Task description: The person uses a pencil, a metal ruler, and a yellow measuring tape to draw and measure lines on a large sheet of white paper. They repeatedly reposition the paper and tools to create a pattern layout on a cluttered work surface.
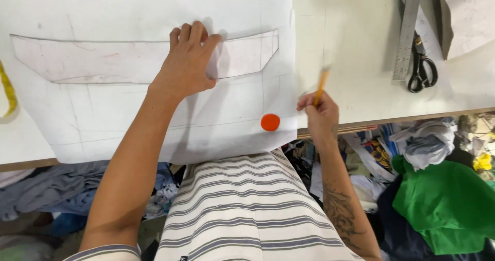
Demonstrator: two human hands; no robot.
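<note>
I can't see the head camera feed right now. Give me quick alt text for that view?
The left hand presses flat on a long paper pattern piece lying on a large white sheet, while the right hand holds a pencil at the sheet's edge. An orange disc sits nearby; a metal ruler and scissors lie to the right.

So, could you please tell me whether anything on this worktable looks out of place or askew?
Mostly tidy. The large paper sheet overhangs the table front edge, pinned only by the left hand on the translucent pattern piece. The pencil in the right hand is blurred. Below, clothes lie heaped.
</note>
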